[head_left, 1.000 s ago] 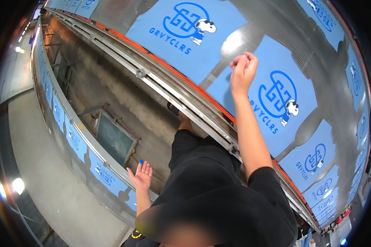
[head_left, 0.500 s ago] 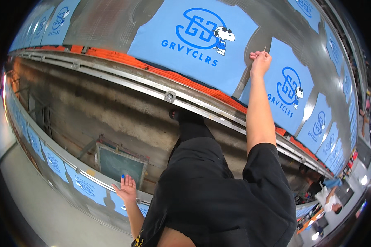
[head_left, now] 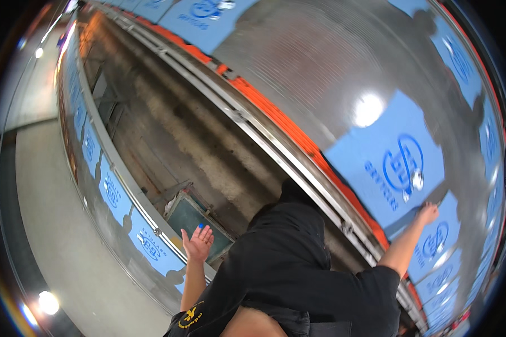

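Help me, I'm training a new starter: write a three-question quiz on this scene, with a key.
1. True or false: the person's left hand is clenched into a fist.

2. Multiple choice: what colour is the edging along the long grey table?
A. White
B. Orange
C. Green

3. Short answer: which hand is extended among the printed light-blue fabric panels?

Key: 1. False; it is open. 2. B. 3. The right hand.

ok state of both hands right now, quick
Left hand: open, palm facing up, nothing in it.
Right hand: fingers closed together; cannot tell whether they hold anything.
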Available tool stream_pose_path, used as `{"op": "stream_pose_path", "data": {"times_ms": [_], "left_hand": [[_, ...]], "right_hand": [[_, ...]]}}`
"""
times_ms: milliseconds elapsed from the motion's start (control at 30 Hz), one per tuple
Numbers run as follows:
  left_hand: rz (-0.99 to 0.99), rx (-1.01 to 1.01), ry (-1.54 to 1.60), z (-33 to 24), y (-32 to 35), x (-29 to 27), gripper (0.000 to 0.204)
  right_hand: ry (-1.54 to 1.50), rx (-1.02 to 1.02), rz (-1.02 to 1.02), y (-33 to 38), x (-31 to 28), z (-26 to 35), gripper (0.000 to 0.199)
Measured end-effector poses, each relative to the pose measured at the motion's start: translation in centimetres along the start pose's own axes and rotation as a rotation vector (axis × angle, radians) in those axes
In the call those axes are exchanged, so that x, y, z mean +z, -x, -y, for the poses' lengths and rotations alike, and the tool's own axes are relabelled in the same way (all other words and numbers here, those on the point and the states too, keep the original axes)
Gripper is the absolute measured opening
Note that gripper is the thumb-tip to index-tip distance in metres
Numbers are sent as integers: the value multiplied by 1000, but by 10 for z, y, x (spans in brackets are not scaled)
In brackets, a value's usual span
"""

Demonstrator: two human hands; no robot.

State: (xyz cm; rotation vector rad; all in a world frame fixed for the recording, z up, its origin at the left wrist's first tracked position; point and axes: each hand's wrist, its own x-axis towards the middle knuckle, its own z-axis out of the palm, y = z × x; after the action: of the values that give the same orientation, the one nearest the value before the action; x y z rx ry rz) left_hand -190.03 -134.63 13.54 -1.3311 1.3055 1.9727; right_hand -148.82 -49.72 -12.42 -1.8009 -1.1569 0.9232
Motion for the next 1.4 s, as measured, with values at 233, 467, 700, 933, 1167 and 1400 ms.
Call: {"op": "stream_pose_path", "data": {"times_ms": [233, 467, 700, 933, 1167, 1400], "left_hand": [[-113, 31, 206, -67, -36, 6, 88], [-108, -8, 290, -146, -125, 8, 95], [-211, -173, 199, -290, -254, -17, 101], [-152, 20, 6, -518, -326, 24, 100], [-147, -12, -116, -640, -409, 128, 101], [9, -131, -326, -749, -445, 266, 96]], "right_hand": [[148, -486, 241, 262, 277, 245, 27], [-346, -233, 942, 581, 544, 373, 14], [-125, -272, 610, 748, 648, 325, 19], [186, -379, 258, 775, 660, 319, 20], [359, -346, 184, 779, 664, 326, 17], [631, -335, 87, 788, 669, 327, 22]]}}
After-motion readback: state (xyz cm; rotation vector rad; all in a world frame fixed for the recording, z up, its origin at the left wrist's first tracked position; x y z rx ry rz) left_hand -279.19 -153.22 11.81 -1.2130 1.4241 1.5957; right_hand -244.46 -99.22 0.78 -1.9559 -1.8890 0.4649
